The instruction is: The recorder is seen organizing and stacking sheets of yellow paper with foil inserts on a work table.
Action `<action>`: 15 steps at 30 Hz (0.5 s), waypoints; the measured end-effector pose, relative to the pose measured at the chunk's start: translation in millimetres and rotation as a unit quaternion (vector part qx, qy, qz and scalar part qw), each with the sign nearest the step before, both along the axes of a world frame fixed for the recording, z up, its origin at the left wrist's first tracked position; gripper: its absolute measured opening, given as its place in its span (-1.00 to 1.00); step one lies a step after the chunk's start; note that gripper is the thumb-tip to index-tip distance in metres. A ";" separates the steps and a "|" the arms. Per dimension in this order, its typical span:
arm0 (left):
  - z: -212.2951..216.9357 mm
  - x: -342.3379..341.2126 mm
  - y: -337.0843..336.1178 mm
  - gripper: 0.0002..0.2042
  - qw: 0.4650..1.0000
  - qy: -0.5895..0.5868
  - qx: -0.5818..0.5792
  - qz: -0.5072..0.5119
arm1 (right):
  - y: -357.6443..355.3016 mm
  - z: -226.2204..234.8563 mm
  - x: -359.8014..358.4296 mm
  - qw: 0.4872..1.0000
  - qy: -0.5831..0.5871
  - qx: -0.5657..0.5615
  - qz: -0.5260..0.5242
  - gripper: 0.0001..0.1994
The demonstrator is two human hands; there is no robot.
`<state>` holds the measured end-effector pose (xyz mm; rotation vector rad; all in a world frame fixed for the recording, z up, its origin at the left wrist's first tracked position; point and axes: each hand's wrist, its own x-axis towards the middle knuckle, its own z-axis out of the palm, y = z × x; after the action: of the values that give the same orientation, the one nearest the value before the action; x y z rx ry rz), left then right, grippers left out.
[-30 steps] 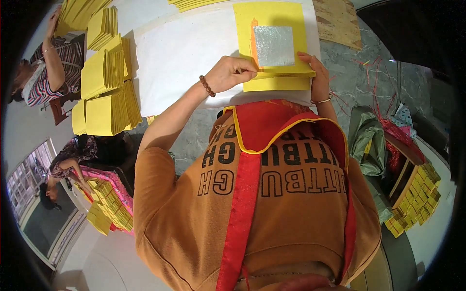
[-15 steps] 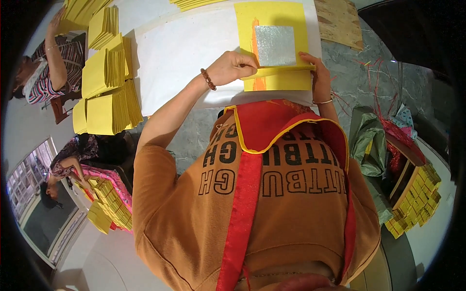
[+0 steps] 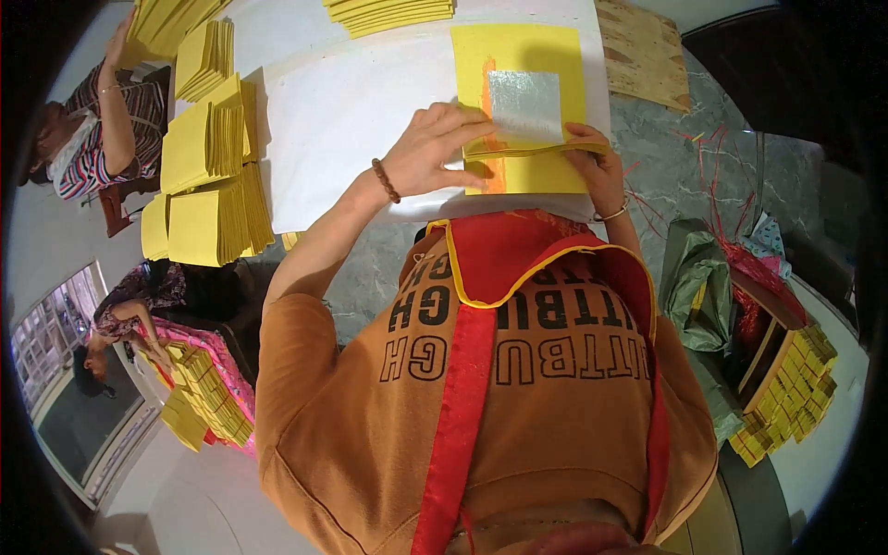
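A yellow paper sheet (image 3: 518,46) lies on the white-covered table in front of me. It bears a silver foil square (image 3: 524,97) and an orange stripe along its left side. Across its lower part runs a narrow folded yellow strip, slightly raised. My left hand (image 3: 433,148) is open at the strip's left end, fingers reaching over the orange stripe and thumb apart below. At the right end, my right hand (image 3: 597,168) pinches the folded paper, fingers on top; its thumb is partly hidden.
Stacks of folded yellow paper (image 3: 199,148) line the table's left edge, with another stack (image 3: 388,14) at the far edge. A plywood board (image 3: 643,51) lies to the right. Green plastic (image 3: 698,287) and yellow bundles (image 3: 791,393) are at my right. Two other people are on the left.
My left hand has gone from a closed pinch on the fold to spread fingers. My right hand has curled further over the strip's right end. The whole view has shifted slightly.
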<state>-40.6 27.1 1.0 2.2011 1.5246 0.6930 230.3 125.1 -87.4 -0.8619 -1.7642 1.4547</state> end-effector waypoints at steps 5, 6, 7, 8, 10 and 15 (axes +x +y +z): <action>-19.9 1.8 -1.5 -0.51 0.983 0.145 0.108 0.027 | 7.4 17.0 1.1 0.988 -0.076 0.135 0.010 -0.77; -16.9 3.4 -1.8 -0.51 0.983 0.144 0.110 0.026 | 7.3 27.9 0.5 0.988 -0.078 0.137 0.009 -0.77; -12.0 3.6 -3.9 -0.52 0.980 0.159 0.118 0.020 | 5.2 39.4 -3.6 0.972 -0.106 0.211 -0.011 -0.75; -7.1 4.2 -6.7 -0.54 0.977 0.174 0.125 0.013 | 3.1 48.3 -5.0 0.949 -0.135 0.283 -0.031 -0.74; -1.0 6.3 -14.5 -0.55 0.972 0.185 0.147 -0.002 | -2.5 60.7 -1.9 0.930 -0.166 0.329 -0.005 -0.74; -4.0 18.2 -31.1 -0.62 0.995 0.018 0.094 -0.015 | -0.2 51.3 14.1 0.905 -0.188 0.345 0.163 -0.75</action>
<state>-22.4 -4.0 -2.9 2.3800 1.4942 0.8227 244.4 125.0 -36.1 -0.4930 -2.5795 0.7396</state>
